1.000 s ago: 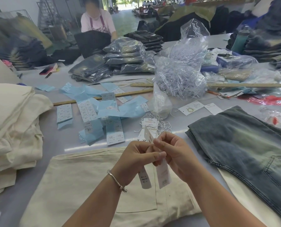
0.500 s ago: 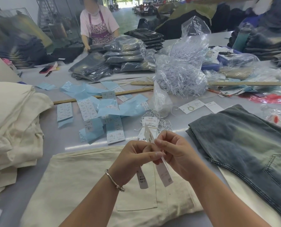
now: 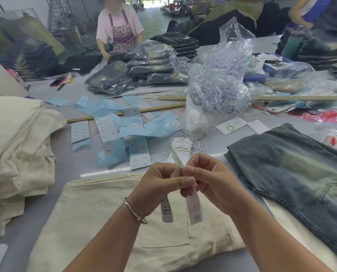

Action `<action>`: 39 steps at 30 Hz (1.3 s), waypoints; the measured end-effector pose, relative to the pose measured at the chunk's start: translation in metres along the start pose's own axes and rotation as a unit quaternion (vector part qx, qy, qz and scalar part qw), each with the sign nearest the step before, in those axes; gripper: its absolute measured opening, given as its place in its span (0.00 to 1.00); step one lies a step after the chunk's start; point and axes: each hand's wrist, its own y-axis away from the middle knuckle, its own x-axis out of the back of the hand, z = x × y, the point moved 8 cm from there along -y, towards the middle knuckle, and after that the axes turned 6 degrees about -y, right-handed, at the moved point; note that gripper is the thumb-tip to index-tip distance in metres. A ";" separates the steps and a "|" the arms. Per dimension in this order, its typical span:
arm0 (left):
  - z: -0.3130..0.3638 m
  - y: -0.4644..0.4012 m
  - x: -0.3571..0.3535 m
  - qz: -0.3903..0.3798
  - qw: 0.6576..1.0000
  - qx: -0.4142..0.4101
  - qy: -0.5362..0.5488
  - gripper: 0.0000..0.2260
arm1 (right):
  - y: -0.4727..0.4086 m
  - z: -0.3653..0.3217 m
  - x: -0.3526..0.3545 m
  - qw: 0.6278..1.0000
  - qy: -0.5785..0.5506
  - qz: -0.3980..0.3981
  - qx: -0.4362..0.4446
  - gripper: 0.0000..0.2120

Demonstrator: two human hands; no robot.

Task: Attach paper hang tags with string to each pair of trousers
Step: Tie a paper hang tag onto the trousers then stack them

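Both hands, left (image 3: 159, 185) & right (image 3: 212, 181), pinch a bundle of paper hang tags (image 3: 195, 208) above cream trousers (image 3: 108, 222) at the bench's near edge. Tags look light, thin, easily creased; likely best held by top ends, w/ string, which can't be made out there.

Bare forearms, no sleeves — silver bangle (image 3: 134, 212) on left wrist

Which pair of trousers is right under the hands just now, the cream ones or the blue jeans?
The cream trousers, spread flat with a back pocket up, lie directly beneath the hands. The faded blue jeans lie off to the right; the cream stack sits left.
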 end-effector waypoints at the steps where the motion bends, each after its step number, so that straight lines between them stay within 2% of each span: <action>1: 0.001 0.000 -0.001 -0.006 1.000 -0.001 0.002 0.19 | 0.001 -0.002 -0.001 1.000 0.003 -0.004 0.003 0.09; 8: -0.010 -0.001 -0.004 -0.021 1.000 0.013 0.001 0.22 | 0.007 -0.005 -0.004 0.999 -0.031 -0.007 -0.001 0.10; 12: -0.016 0.001 -0.015 -0.064 0.997 0.037 -0.033 0.06 | 0.010 0.000 0.003 0.999 0.020 0.038 -0.020 0.12; 13: -0.016 0.001 -0.017 -0.066 0.997 0.038 -0.033 0.06 | 0.010 0.000 0.004 0.998 0.029 0.043 -0.025 0.11; 15: -0.017 0.001 -0.016 -0.049 0.997 0.048 -0.024 0.15 | 0.012 -0.001 0.005 0.998 0.035 0.049 -0.025 0.09; 17: -0.015 0.002 -0.017 -0.041 0.998 0.042 -0.011 0.18 | 0.016 -0.007 0.006 0.998 0.035 0.058 -0.012 0.07; 20: -0.003 0.002 -0.015 -0.010 1.000 0.018 0.006 0.13 | 0.023 -0.021 0.007 0.990 0.115 0.075 0.034 0.05; 22: 0.005 0.000 -0.009 0.025 1.000 -0.002 0.002 0.13 | 0.029 -0.032 0.004 0.976 0.191 0.079 0.066 0.08; 24: 0.013 -0.002 -0.010 0.027 0.999 -0.017 -0.008 0.14 | 0.032 -0.039 -0.005 0.969 0.225 0.057 0.083 0.06; 27: 0.021 -0.004 -0.018 0.002 0.999 -0.038 -0.020 0.16 | 0.036 -0.047 -0.018 0.976 0.202 0.005 0.076 0.11; 30: 0.025 -0.003 -0.025 -0.019 0.998 -0.055 -0.009 0.17 | 0.038 -0.054 -0.017 0.979 0.190 0.007 0.073 0.16; 37: 0.029 -0.001 -0.037 -0.045 0.997 -0.065 0.024 0.20 | 0.045 -0.059 -0.015 0.987 0.143 -0.007 0.079 0.11; 39: 0.028 -0.001 -0.036 -0.035 0.997 -0.062 0.018 0.20 | 0.047 -0.060 -0.015 0.987 0.138 -0.018 0.086 0.07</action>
